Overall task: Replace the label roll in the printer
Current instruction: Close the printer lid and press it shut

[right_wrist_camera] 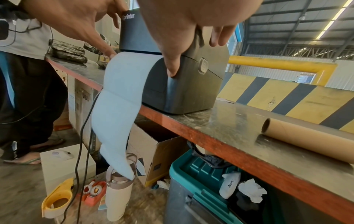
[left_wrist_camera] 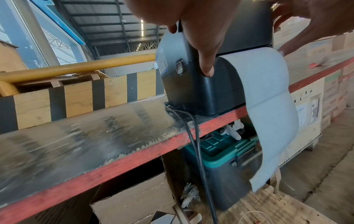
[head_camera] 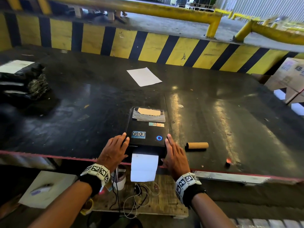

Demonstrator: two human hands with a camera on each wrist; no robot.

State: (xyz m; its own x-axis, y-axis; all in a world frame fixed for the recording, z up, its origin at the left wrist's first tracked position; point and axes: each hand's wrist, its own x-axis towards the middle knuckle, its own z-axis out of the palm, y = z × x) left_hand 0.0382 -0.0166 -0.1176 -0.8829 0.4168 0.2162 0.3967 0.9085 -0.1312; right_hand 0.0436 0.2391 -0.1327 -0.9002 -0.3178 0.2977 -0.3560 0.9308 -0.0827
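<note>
Now the black printer [head_camera: 146, 129] is seen standing at the near edge of the dark table [head_camera: 82, 99], with its lid down and a blue ring lit on top. It is flanked by both hands. The left hand [head_camera: 113, 149] is laid against the printer's left side, fingers nearly straight and spread along the top edge, the thumb [left_wrist_camera: 207, 66] pressed down on the front left corner just beside the side latch. The right hand [head_camera: 175, 153] is set against the right side in the same way, fingers extended along the edge, the thumb [right_wrist_camera: 172, 66] pressed on the front right corner. Nothing is enclosed or pinched by either hand; the printer is only touched between two flat, opened palms.

A strip of white labels [head_camera: 144, 167] is seen coming out of the front slot between the hands and hanging over the table's red edge, curling toward the floor. An empty cardboard tube [head_camera: 196, 145] is left lying on the table just right of the printer, apart from it. A white sheet [head_camera: 144, 76] is seen farther back on the table. A green-lidded bin [right_wrist_camera: 201, 171] is visible under the table.
</note>
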